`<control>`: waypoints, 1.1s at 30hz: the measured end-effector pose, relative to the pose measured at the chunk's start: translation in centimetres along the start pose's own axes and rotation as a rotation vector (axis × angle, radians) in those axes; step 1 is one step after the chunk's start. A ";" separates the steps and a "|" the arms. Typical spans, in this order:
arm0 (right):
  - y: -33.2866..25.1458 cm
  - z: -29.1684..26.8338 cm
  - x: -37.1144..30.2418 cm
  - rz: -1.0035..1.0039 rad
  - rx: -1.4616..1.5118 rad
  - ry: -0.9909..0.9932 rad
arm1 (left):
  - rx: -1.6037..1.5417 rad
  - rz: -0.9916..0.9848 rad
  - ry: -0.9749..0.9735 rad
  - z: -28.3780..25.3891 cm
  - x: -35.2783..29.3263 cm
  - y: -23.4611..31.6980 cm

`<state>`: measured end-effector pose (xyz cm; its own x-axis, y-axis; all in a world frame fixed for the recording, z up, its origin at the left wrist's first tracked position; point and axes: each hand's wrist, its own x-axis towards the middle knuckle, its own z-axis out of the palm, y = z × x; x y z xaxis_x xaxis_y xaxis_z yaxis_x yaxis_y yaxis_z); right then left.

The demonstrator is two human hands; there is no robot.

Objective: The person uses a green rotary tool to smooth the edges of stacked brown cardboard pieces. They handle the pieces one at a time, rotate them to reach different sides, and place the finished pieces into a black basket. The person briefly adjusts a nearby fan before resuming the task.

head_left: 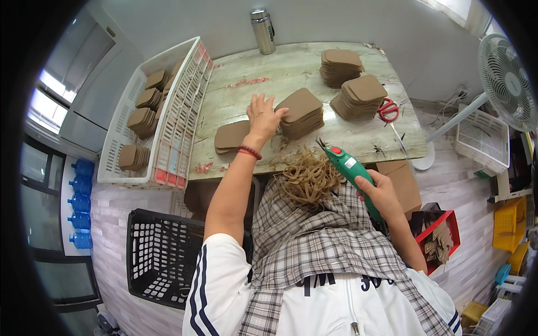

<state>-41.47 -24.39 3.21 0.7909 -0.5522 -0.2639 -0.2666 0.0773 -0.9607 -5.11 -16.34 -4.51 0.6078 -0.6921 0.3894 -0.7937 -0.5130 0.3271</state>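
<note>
Where the worktable (291,67) ends on the left, a white plastic crate (175,126) holds several stacks of brown round-cornered pads (142,120), with a black slatted crate (159,217) nearer on the floor. On the table's near left side lies a low stack of pads (231,136). Just right of it reaches the left hand (262,115), fingers spread and thumb at the left edge of the middle stack (301,113); whether it touches, I cannot tell. Nearer, a heap of tan strips (311,179) lies on the checked apron (280,238). To its right, the right hand (378,193) wraps around a green handheld cutter (350,168), its tip pointing far and left. Two further stacks, one farther (341,67) and one nearer (358,98), stand on the right, beside red-handled scissors (388,110).

The step in hand looks like a pause between pads, with the cutter ready; picking up another would call for closing the left fingers on just one and keeping them clear of the tip.
</note>
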 end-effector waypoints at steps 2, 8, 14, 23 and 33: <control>0.0 -0.1 -0.2 0.011 0.001 0.014 | -0.028 -0.081 -0.154 0.1 1.0 1.5; 0.2 -0.5 -0.6 -0.013 0.009 0.049 | -0.108 0.036 0.079 0.0 0.3 2.5; -0.5 -0.4 -0.4 -0.013 0.051 0.061 | -0.740 -0.235 -0.051 -2.8 -0.7 4.6; -2.8 1.2 0.3 -0.165 0.036 0.141 | -2.238 -0.586 0.259 -6.5 -4.1 11.4; -3.7 2.2 0.7 -0.174 0.046 0.131 | -2.483 -0.674 0.197 -5.0 -4.5 12.5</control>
<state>-38.74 -23.27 6.40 0.7438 -0.6631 -0.0837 -0.1048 0.0079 -0.9945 -17.64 -17.10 2.16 0.7313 -0.6717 -0.1187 0.6802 0.7051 0.2004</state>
